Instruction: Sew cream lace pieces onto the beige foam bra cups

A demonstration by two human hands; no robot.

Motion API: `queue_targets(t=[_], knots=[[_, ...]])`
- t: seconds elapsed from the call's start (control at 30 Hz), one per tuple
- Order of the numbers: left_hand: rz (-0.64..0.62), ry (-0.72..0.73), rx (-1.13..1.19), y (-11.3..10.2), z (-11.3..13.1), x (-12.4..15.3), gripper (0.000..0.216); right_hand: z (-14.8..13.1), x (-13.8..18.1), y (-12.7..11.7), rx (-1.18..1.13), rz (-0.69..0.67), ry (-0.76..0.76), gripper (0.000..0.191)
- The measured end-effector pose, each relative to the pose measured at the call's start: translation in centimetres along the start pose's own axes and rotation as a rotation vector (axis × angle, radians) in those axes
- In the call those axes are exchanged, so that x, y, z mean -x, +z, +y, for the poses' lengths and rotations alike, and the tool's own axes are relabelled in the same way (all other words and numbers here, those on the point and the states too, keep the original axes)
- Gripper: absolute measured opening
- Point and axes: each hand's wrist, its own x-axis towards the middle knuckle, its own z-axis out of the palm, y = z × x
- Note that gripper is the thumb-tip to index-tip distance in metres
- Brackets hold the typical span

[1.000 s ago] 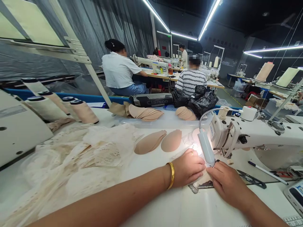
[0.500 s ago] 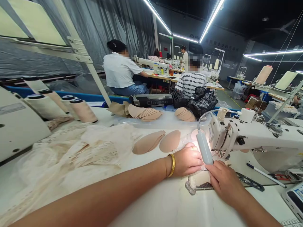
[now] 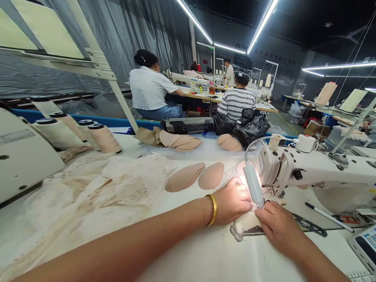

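My left hand (image 3: 233, 200), with a gold bangle on its wrist, lies with fingers bent and together on pale, thin fabric (image 3: 230, 177) by the sewing machine's needle area. Close beside it, my right hand (image 3: 277, 221) is closed in a pinch; what sits between its fingertips is too small to make out. A lit grey lamp (image 3: 253, 184) on a bendy neck hangs over both hands and hides part of the work. The white sewing machine (image 3: 320, 164) stands to the right. Beige cup pads (image 3: 211, 175) lie beyond my left hand.
White lace fabric (image 3: 117, 184) is heaped at left, near thread cones (image 3: 104, 138). Stacked beige pads (image 3: 182, 141) and a black plastic bag (image 3: 249, 125) are at the back. At right lie a pen (image 3: 329, 216) and a black tool (image 3: 311, 225). Two people sit ahead.
Both hands have shifted very slightly beside the needle area, the right one a little downward. The lace, pads and machine stay where they were.
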Motion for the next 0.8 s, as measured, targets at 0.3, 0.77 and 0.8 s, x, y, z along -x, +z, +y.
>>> queue_targets(t=[0.3, 0.77, 0.8], knots=[[0.009, -0.055, 0.076, 0.4, 0.2, -0.1, 0.02, 0.2, 0.2, 0.3, -0.014, 0.008, 0.008, 0.031], [-0.069, -0.074, -0.053, 0.3, 1.1, -0.1, 0.011, 0.0, 0.0, 0.1, 0.056, -0.004, -0.012, 0.021], [-0.067, -0.08, -0.05, 0.5, 1.1, 0.0, 0.011, 0.0, 0.0, 0.1, 0.058, 0.001, -0.013, 0.021]])
